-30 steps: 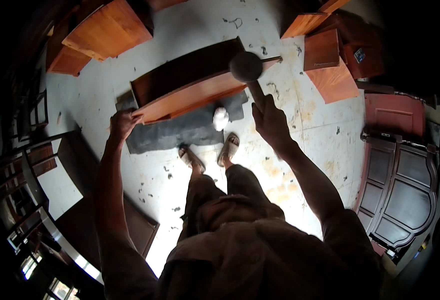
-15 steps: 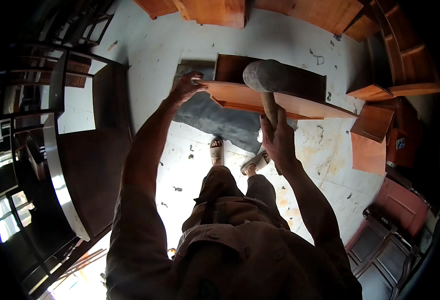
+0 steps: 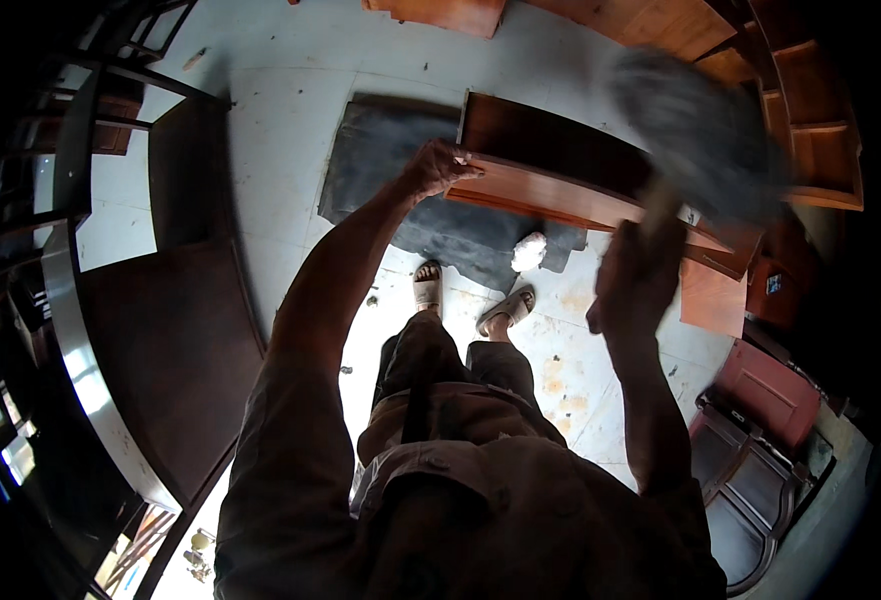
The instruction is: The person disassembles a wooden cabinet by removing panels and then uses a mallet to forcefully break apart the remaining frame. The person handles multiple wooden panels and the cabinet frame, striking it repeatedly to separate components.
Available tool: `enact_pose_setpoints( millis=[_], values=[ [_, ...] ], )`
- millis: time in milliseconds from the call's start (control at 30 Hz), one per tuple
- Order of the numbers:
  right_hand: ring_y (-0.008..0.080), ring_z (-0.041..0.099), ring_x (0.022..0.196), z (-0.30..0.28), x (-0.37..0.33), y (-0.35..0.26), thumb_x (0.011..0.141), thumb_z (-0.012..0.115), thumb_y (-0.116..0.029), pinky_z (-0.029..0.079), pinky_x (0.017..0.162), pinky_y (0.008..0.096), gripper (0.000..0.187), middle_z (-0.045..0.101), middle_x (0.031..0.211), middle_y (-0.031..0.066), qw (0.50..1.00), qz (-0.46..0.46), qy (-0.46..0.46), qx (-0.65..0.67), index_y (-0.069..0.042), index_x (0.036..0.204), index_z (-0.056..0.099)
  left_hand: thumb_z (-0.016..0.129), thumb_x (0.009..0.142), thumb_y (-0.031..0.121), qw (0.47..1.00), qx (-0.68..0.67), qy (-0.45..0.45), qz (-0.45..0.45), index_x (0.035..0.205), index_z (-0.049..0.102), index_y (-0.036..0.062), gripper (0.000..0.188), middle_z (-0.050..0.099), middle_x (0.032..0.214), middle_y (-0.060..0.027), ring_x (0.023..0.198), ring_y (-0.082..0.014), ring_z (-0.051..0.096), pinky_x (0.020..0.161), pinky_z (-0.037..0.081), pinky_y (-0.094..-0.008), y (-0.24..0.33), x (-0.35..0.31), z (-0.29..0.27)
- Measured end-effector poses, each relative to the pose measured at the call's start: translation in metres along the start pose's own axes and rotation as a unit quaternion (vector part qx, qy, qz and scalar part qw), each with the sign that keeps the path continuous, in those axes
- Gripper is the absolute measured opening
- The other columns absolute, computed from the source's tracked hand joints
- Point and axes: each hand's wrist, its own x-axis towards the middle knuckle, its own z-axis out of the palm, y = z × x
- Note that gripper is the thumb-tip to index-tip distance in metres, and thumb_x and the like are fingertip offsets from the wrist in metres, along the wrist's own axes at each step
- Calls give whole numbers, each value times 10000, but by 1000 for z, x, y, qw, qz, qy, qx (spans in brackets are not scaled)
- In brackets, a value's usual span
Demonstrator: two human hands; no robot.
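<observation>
My left hand (image 3: 440, 168) is closed on the left end of a reddish-brown wooden board (image 3: 560, 195). This board forms the near upper side of a long, open wooden box (image 3: 550, 138) with a dark inside. My right hand (image 3: 642, 275) is wrapped round the handle of a mallet (image 3: 695, 130). Its big grey head is smeared by motion and hangs over the right end of the box, hiding part of it. I cannot tell whether the mallet touches the wood.
Beneath the box a dark mat (image 3: 370, 165) lies on the pale floor, with a white crumpled lump (image 3: 529, 252) near its front edge. Dark wooden frames (image 3: 160, 360) stand at left. Wooden cabinets (image 3: 820, 120), a small block (image 3: 712, 298) and dark panels (image 3: 745, 480) line the right.
The mallet has swung to the right and up in the view, along with my right hand. My left hand keeps its hold on the board's end. The whole view has shifted somewhat.
</observation>
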Motion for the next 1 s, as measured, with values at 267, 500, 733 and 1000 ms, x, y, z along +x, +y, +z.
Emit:
enact_pose_setpoints(
  millis=[267, 500, 733, 1000],
  values=[
    [478, 648, 712, 47, -26, 73, 959, 610, -280, 518, 535, 532, 322, 651, 761, 261, 961, 37, -126, -245, -50, 1127, 460, 741, 837, -58, 988, -128, -63, 54, 879, 668, -56, 84, 690, 925, -157, 889, -301, 708, 858, 585, -360, -21, 16, 5],
    [278, 611, 647, 0, 1, 1, 1004, 555, -272, 478, 552, 333, 247, 627, 793, 135, 996, 8, 22, -86, -40, 1089, 548, 676, 903, -22, 995, -55, -69, -36, 1171, 628, -69, 276, 688, 1116, -173, 1060, -249, 673, 955, 548, -331, -16, 8, -6],
    [458, 641, 883, 32, -32, 77, 979, 584, -256, 531, 668, 496, 248, 639, 972, 288, 930, 145, -159, -297, -17, 1015, 529, 774, 869, 136, 993, -67, -99, 0, 1054, 726, 25, 221, 729, 949, -85, 834, -126, 643, 764, 550, -300, -2, 3, 5],
    [239, 597, 615, -29, -22, 35, 998, 525, -135, 484, 531, 343, 103, 559, 711, 120, 991, 52, 101, -68, -37, 969, 509, 752, 866, 192, 987, 155, -38, -33, 1045, 723, 14, 254, 708, 867, -85, 792, -203, 656, 740, 531, -353, 2, 9, -5]
  ],
)
